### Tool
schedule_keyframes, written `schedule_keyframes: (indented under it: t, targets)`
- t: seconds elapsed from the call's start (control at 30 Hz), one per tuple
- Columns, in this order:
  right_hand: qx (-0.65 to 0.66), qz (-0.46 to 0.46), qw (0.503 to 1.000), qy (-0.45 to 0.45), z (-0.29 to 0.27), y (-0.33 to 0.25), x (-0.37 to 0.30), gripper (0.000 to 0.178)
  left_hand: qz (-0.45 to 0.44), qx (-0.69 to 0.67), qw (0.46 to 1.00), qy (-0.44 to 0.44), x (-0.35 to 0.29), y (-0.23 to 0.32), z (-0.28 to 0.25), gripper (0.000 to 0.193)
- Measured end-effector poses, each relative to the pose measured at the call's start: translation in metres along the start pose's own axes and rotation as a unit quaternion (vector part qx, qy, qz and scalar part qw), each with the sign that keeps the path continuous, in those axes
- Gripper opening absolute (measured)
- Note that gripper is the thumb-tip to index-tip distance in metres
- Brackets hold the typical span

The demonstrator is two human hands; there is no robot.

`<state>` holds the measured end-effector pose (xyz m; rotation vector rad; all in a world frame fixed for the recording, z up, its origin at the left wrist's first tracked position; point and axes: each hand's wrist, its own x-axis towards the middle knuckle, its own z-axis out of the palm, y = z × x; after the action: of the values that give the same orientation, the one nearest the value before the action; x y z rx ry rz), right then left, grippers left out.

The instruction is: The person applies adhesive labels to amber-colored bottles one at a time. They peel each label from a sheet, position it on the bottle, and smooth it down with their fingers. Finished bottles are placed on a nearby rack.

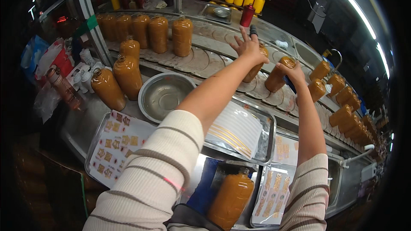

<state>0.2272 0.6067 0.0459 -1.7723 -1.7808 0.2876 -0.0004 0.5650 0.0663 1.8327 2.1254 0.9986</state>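
Brown bottle (275,80), top in the right hand (294,72) (base on the conveyor (201,62))

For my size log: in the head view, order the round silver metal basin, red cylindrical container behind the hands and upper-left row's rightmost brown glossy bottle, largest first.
1. Round silver metal basin
2. Rightmost brown glossy bottle
3. Red cylindrical container

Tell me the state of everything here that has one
Left hand: open, fingers spread
Right hand: closed around upper part of a brown bottle
Metal bowl: upright, uncovered
Striped sheets: lying flat in a tray
Far-left bottles: standing upright
Nearest bottle: standing or lying, cannot tell
Sleeves: pushed up
Ceiling light: lit
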Motion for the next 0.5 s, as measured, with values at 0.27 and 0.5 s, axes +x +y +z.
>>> schedule_keyframes:
  t: [0.27, 0.5]
  targets:
    - [-0.032, -0.008, 0.997, 0.070, 0.008, 0.004, -0.008, 0.082, 0.079, -0.289, 0.948, 0.102, -0.019, -0.018, 0.046, 0.070]
    - [0.043, -0.091, 0.994, 0.031, 0.001, 0.068, 0.025, 0.086, 0.151, -0.321, 0.932, 0.073, -0.136, -0.057, -0.163, 0.061]
